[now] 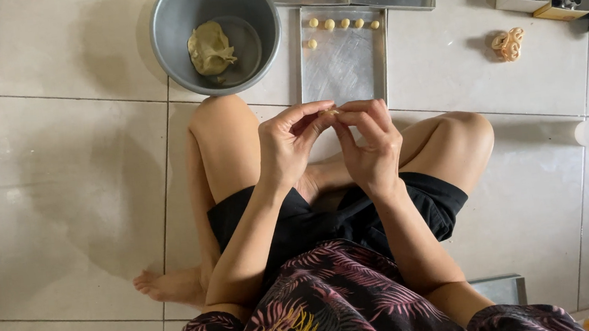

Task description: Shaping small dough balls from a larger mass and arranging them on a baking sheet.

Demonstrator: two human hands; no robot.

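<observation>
My left hand (291, 146) and right hand (371, 144) raised above my knees, fingertips of both pinching one small dough piece (332, 112), baking tray (345, 67) with dough balls (342, 23) just beyond, metal bowl (173, 26) of dough (210, 48) beside it

The left hand (291, 148) and right hand (371, 144) meet over the knees, fingertips pinching a small dough piece (332, 112) between them. Just beyond lies a metal tray (344, 67) with six dough balls (343, 23) along its far edge. Far left of the tray, a grey bowl (174, 33) holds a dough lump (210, 49). Pale tile floor (58, 174) lies all around.
</observation>
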